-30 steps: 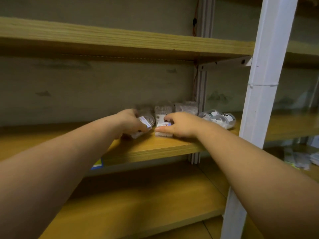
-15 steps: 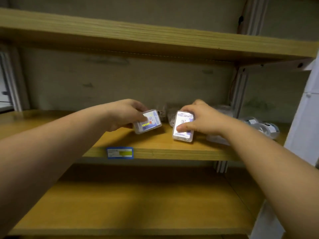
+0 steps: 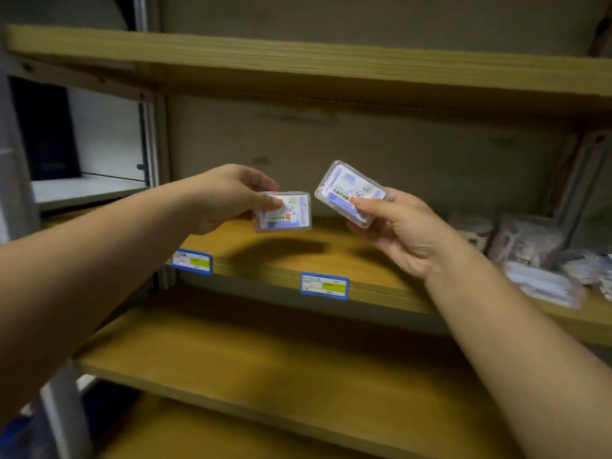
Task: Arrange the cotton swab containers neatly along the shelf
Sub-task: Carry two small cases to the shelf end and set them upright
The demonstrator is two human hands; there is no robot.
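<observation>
Bare forearms, left hand (image 3: pixel 228 193), right hand (image 3: pixel 407 233) ungloved.

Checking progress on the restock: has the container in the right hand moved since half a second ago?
Yes. The container in the right hand rested on the wooden shelf then; now it is lifted clear above the board, tilted.
</observation>
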